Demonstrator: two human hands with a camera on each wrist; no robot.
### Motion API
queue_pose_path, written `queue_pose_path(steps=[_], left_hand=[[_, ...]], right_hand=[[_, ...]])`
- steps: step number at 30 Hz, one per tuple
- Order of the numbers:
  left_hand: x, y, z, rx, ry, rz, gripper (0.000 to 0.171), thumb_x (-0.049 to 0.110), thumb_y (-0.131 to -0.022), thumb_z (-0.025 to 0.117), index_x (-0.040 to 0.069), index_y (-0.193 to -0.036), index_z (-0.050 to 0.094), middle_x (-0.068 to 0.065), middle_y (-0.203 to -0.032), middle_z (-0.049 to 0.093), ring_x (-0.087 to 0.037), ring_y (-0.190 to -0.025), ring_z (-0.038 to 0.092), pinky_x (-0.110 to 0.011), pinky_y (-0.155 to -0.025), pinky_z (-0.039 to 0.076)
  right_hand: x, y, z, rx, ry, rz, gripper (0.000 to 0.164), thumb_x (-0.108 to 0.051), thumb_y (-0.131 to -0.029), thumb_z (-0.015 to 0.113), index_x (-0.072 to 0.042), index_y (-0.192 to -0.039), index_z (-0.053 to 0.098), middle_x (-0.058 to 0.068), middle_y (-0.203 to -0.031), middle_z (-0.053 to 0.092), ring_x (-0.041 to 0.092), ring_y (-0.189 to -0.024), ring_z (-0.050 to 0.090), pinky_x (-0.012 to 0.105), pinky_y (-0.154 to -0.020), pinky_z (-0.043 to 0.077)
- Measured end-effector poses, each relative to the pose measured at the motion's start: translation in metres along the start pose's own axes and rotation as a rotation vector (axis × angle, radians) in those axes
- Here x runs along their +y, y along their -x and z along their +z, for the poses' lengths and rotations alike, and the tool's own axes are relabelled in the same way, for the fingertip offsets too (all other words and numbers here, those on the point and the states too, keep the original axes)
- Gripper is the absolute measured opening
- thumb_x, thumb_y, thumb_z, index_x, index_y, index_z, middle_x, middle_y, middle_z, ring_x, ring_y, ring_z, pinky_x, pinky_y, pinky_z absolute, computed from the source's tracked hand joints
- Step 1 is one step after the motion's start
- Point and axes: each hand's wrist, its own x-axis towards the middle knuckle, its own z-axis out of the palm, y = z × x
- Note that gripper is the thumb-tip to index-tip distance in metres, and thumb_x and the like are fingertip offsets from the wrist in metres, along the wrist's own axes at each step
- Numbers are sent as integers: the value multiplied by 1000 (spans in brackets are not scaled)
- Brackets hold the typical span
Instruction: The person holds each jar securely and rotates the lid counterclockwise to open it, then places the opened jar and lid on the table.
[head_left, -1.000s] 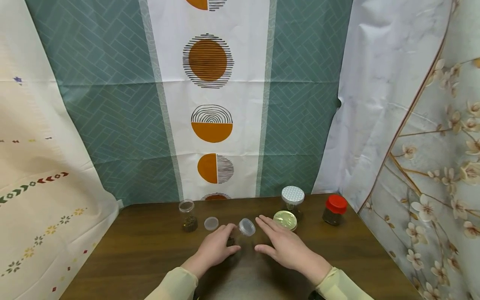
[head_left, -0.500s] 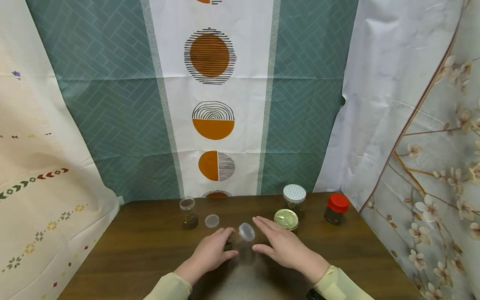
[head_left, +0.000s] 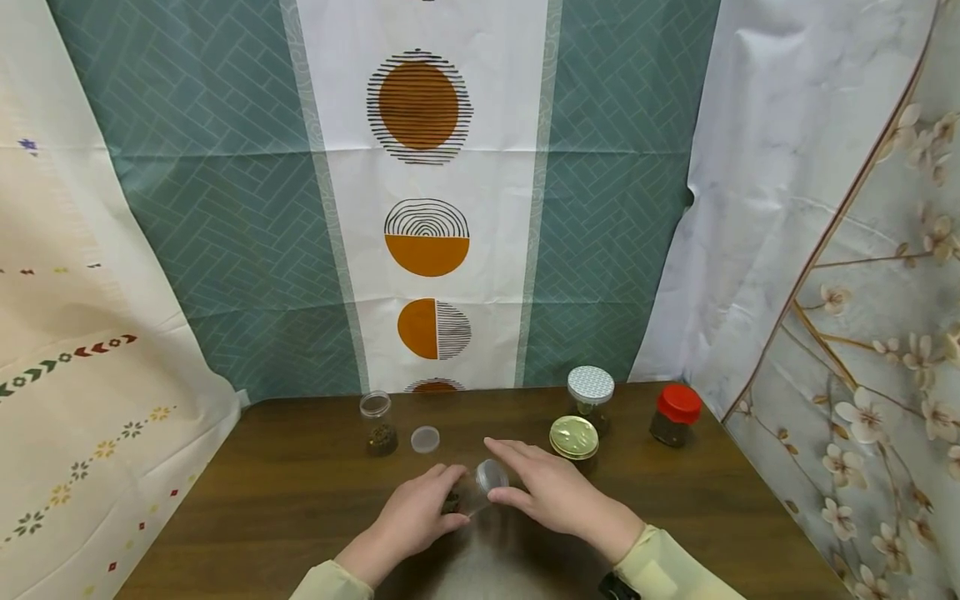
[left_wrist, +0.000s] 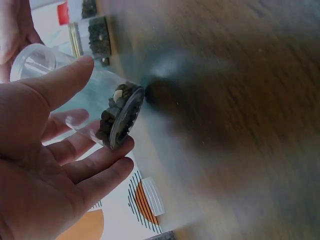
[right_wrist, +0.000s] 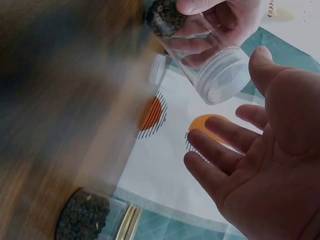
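A clear jar (head_left: 468,492) with small dark pellets (left_wrist: 116,111) at its base leans to the right, its translucent lid (head_left: 492,474) uppermost. My left hand (head_left: 417,513) grips the jar's body between thumb and fingers. In the left wrist view, the jar's lower rim is close to the tabletop; I cannot tell whether it touches. My right hand (head_left: 553,493) is beside the lid with its fingers extended and nothing in its grasp. From the right wrist, its thumb tip (right_wrist: 262,54) appears very near the lid's edge; contact is unclear.
An uncapped jar (head_left: 377,425) with dark contents stands at the back left, beside a loose translucent lid (head_left: 425,439). Towards the right are a gold-lidded jar (head_left: 574,438), a jar with a patterned white lid (head_left: 590,392) and a red-lidded jar (head_left: 675,414). Fabric hangs behind the wooden table (head_left: 285,492).
My left hand has drawn the jar slightly nearer to me, tilting it more to the right. My right hand has moved left, closing in on the lid.
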Motion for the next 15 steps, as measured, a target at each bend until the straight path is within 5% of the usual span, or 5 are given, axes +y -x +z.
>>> queue_pose_path(steps=[15], left_hand=[[2,10,2,13,-25,41,62,27,-88,96,7,-137,65,-4,-115,71,-13,-91,70,-35,-73,59]], right_hand=[[-6,-2,6,52,22,-104,50,-35,-105,78,-14,-149,66,-3,-138,69,14,-119,71,41,-96,60]])
